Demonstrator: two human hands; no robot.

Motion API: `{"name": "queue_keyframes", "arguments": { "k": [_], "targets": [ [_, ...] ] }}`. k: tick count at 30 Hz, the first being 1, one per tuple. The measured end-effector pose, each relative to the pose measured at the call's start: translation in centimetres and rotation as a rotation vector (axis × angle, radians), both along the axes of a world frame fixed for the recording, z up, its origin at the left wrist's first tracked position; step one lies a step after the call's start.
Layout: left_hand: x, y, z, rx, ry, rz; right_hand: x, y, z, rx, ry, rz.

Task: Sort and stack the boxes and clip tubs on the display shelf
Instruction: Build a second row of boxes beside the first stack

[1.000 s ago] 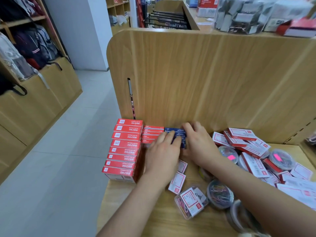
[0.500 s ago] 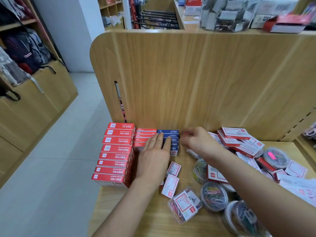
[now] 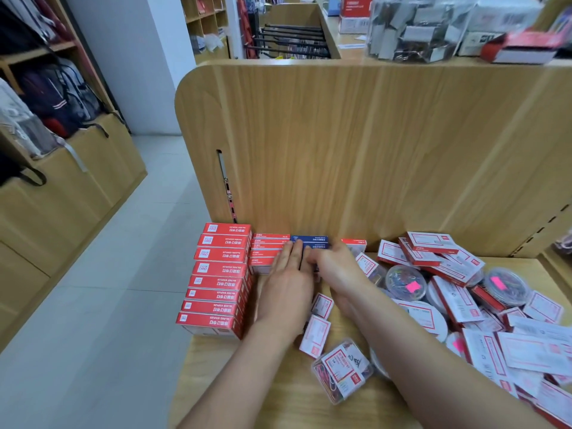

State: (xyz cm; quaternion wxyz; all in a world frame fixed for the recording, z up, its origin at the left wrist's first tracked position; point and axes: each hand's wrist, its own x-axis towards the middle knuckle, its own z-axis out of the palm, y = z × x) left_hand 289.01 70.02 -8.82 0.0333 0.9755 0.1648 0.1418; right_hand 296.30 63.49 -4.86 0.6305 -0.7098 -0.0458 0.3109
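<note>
From the head view, we have both hands at the back of the shelf (image 3: pixel 278 404), where the sorted rows meet the upright wooden back panel (image 3: pixel 371 150). The blue boxes (image 3: pixel 309 242) lie just ahead of our fingertips, touching the panel. Their long axis runs left to right, parallel to it. On their left is a short row of small red boxes (image 3: pixel 267 249), and further left a long column of bigger red boxes (image 3: pixel 221 274) runs toward us.

Our left hand (image 3: pixel 288 283) lies flat with its fingers straight and together. Their tips rest where the small red boxes meet the left end of the blue ones, and this hand holds nothing. Our right hand (image 3: pixel 337 267) comes in from the right with its fingers bent across the front of the blue boxes. We cannot tell whether it pinches them or only presses, because the left hand's fingers cover the contact.

We judge the step in hand to be squaring the blue boxes into line. The coming push would run forward and leftward, along and against that long axis.

The unsorted white and red boxes (image 3: pixel 433 252) and the round clip tubs (image 3: pixel 405 281) are heaped to the right, nearer our right hand. A clear tub of coloured clips (image 3: pixel 343 371) lies close to us between our forearms.
</note>
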Motion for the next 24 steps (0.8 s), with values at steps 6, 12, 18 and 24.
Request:
{"name": "queue_keyframes", "arguments": {
  "k": [6,12,18,24],
  "targets": [
    [-0.3,0.8,0.1,-0.047,0.113,-0.051,0.8,-1.3,1.8,0.009,0.012,0.089],
    [-1.6,0.2,0.5,-0.089,-0.022,0.004,0.4,-3.3,2.3,-0.163,-0.188,0.173],
    [-2.7,0.0,0.6,-0.11,-0.056,0.136,-0.7,-4.0,1.7,-0.189,-0.213,0.196],
    [-1.8,0.2,0.7,-0.22,-0.079,0.163,-1.4,-4.1,1.1,-0.231,-0.152,0.194]
  ]
}}
